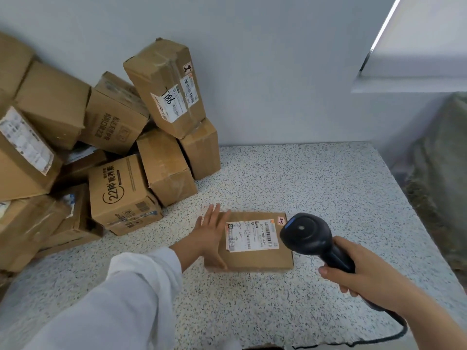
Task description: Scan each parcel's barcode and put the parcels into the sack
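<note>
A flat, closed parcel point(255, 260) lies label-up on the speckled worktop point(316, 178), about midway along and nearer the front edge; its contents are not visible. The left grip point(209, 233) is released, its straight fingers pressing on the parcel's left end. The right grip point(361, 270) is clenched round the handle of a black corded scanner point(307, 232), whose head hangs at the parcel's right end beside the barcode label point(252, 234). Closed cardboard boxes point(121, 188) are heaped at the worktop's back-left corner.
</note>
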{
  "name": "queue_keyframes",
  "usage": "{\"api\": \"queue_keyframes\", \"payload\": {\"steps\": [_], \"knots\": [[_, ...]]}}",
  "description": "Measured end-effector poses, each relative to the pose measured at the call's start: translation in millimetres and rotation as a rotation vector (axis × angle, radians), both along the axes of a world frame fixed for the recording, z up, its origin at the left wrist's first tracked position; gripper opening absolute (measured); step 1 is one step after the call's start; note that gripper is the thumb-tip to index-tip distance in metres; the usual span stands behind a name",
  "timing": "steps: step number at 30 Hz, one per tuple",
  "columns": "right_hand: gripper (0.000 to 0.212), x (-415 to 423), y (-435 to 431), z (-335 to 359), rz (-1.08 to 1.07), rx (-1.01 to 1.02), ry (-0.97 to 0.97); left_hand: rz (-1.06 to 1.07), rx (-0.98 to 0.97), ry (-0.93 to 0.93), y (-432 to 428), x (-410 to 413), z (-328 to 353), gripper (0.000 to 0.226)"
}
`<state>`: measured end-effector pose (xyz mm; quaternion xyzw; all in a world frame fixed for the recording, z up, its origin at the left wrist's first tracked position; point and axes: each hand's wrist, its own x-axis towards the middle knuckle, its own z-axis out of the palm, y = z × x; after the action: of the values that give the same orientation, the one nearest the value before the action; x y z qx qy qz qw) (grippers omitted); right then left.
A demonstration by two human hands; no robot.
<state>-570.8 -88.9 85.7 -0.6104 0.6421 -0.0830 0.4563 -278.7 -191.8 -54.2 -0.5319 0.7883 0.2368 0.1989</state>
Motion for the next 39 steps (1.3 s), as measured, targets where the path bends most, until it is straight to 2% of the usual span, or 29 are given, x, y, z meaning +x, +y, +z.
{"api": "queue_keyframes", "payload": {"steps": [5, 13, 19, 23, 31, 39], "knots": [[0.020, 3.2, 8.1, 1.7, -0.106, -0.033, 0.025, -0.146, 0.082, -0.017, -9.9, -3.0, -13.9, 0.150], [0.018, 30.5, 38.4, -7.3, -0.344, -0.092, -0.031, -0.166, -0.039, 0.001, -2.2, -1.5, -13.5, 0.139], [0.018, 44.5, 75.6, -5.3, -0.466, -0.164, -0.069, -0.095, -0.101, 0.155, 5.5, -5.1, 9.7, 0.137], [0.019, 37.0, 102.7, -0.4, -0.597, -0.225, -0.094, -0.156, -0.151, 0.271, 7.9, -25.0, 29.6, 0.137], [0.018, -17.4, 164.4, 19.0, -0.800, -0.328, -0.103, -0.310, -0.196, 0.374, 34.5, -114.3, 66.2, 0.139], [0.026, -133.7, 234.0, 44.2, -0.876, -0.435, -0.081, -0.357, -0.276, 0.506, 79.5, -250.7, 95.0, 0.134]]}}
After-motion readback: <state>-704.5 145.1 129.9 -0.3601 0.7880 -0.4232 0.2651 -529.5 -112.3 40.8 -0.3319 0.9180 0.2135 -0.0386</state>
